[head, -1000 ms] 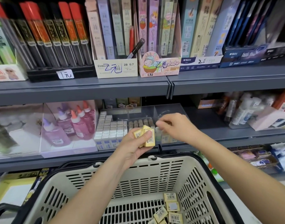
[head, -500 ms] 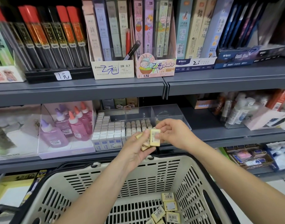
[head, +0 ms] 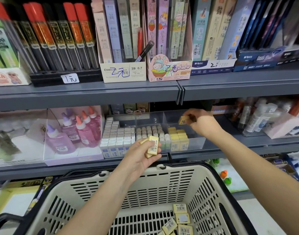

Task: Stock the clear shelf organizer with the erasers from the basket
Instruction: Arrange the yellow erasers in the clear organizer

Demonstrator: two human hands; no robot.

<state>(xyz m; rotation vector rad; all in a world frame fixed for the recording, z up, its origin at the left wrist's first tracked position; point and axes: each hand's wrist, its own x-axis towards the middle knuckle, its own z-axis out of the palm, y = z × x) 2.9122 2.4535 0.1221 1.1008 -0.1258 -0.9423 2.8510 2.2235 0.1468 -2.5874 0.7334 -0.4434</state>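
Blurred goods (head: 13, 133) at the far left of the middle shelf (head: 60, 169), too smeared to name. Just beside them is a clear box (head: 87, 157) with a pink base holding upright glue bottles (head: 74, 133) with purple and orange caps. Next right is the clear organizer (head: 197, 143), with three compartments in view. The left one has white erasers (head: 118, 138) in close rows. The middle one has rounded pale erasers (head: 150, 131), the front row partly hidden behind the left hand. The right one has yellow erasers (head: 178, 136) stacked toward its front. Left hand (head: 138, 160), in front of the organizer and above the basket's far rim, has its fingers curled round a small stack (head: 152, 146) of yellow erasers; the number in the stack is unclear. Right hand (head: 201, 122), over the right compartment, pinches a single eraser (head: 183, 119) between thumb and fingertips, barcode showing, above the stacked ones and apart from them. Basket (head: 128, 189), beige slatted plastic with a black rim, sits below both arms. Loose erasers (head: 180, 217) lie in its near right corner, labels up, the nearest cut off by the lower edge. White bottles (head: 257, 119) at the far right of the shelf are blurred.
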